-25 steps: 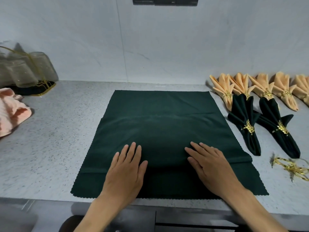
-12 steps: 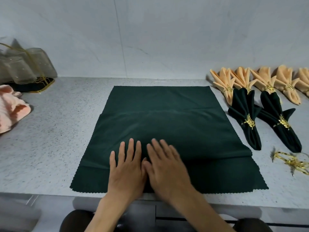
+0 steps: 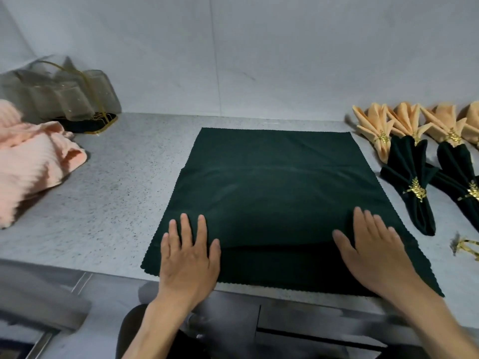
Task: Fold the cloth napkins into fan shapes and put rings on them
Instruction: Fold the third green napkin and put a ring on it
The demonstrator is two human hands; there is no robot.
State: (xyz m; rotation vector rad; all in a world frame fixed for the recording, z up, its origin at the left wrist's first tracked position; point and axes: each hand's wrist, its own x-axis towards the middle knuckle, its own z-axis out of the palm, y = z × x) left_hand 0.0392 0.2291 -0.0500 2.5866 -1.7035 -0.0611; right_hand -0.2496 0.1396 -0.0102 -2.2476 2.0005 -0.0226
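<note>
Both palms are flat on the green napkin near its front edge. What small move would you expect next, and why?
Probably pinch the near fold and pleat it back again. Both the left hand and the right hand lie flat on the green napkin, which shows only one fold near the front; the rest lies unpleated, unlike the ringed green fans at right.

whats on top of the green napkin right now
Both hands, left and right, press flat on the green napkin. The fold edge beneath them is covered.
</note>
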